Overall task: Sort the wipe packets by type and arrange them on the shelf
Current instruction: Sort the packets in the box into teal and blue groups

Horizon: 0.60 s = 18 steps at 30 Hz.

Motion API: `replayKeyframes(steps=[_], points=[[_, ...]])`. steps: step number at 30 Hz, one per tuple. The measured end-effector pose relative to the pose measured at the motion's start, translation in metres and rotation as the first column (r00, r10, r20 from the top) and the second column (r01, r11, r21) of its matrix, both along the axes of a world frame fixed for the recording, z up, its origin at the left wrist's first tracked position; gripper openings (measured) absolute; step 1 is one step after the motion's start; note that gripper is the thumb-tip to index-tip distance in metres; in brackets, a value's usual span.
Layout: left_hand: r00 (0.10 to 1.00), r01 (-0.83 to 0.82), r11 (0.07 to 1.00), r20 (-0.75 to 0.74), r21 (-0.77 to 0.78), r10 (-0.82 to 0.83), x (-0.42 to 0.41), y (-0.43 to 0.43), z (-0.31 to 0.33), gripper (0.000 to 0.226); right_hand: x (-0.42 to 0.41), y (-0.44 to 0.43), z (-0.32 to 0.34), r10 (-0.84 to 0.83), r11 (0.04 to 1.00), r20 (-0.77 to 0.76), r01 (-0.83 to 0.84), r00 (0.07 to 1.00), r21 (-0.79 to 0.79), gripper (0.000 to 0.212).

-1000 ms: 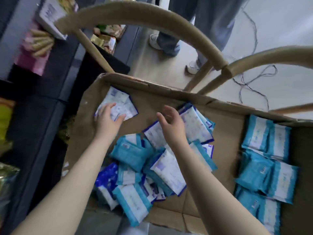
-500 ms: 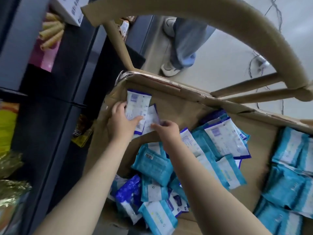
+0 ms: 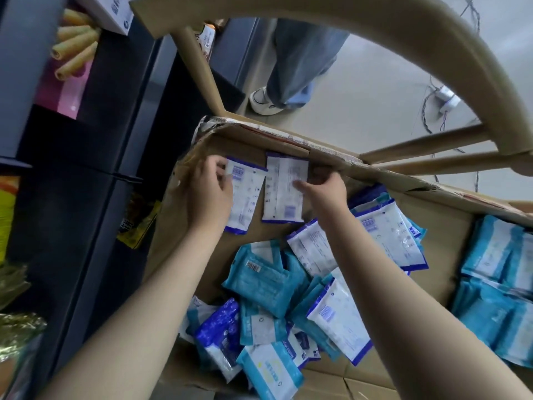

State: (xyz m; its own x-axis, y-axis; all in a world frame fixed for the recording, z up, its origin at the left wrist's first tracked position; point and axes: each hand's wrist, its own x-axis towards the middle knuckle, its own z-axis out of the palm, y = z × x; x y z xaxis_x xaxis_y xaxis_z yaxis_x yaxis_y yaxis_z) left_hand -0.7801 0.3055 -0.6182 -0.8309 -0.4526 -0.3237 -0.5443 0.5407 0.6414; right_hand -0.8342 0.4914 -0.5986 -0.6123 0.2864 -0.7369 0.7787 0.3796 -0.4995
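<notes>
Two white wipe packets with dark-blue edges lie side by side at the far left of a flattened cardboard sheet (image 3: 450, 226). My left hand (image 3: 209, 194) grips the left packet (image 3: 246, 197) along its left edge. My right hand (image 3: 323, 189) pinches the right packet (image 3: 284, 192) at its right edge. Nearer to me lies a mixed heap (image 3: 288, 298) of teal packets, dark-blue packets and white blue-edged packets. A group of teal packets (image 3: 501, 290) lies at the right edge of the cardboard.
A tan chair back (image 3: 375, 33) arches over the cardboard's far side. A dark shelf unit (image 3: 95, 145) with snack packs stands on the left. A person in jeans and white shoes (image 3: 291, 82) stands on the floor beyond; cables (image 3: 438, 111) trail at the far right.
Both hands moved from the heap to the cardboard's far left corner. The two white blue-edged packets, overlapping before, now lie apart, side by side and upright.
</notes>
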Motion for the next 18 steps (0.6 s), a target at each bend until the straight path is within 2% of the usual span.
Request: replayKeyframes(steps=[3,5,7,11,14,18], points=[[0.974,0.219,0.969,0.078,-0.112,-0.211,0.009,0.008,-0.002,0.041,0.012,-0.002,-0.004,0.078,0.996,0.030,-0.079,0.997,0.049,0.055],[0.955,0.268,0.950,0.173,-0.161,-0.240,0.022,0.011,-0.002,0.058,0.023,-0.003,-0.010,0.063,0.997,0.041,-0.064,0.997,0.043,0.042],[0.956,0.260,0.945,0.192,-0.198,-0.223,0.030,0.010,-0.003,0.063,0.027,-0.003,-0.015,0.033,0.999,0.025,-0.034,0.999,0.022,0.037],[0.966,0.249,0.939,0.133,-0.236,-0.223,0.009,0.010,-0.006,0.058,0.019,-0.010,-0.017,0.062,0.997,-0.084,-0.057,0.995,0.058,0.032],[0.974,0.225,0.941,0.083,-0.253,-0.211,-0.011,0.009,-0.004,0.053,0.016,-0.015,-0.011,0.017,0.997,-0.178,-0.003,0.984,0.079,0.027],[0.985,0.151,0.973,-0.053,-0.178,-0.162,0.004,0.017,0.012,0.048,0.037,0.010,0.011,0.080,0.988,-0.365,-0.027,0.928,0.149,0.023]])
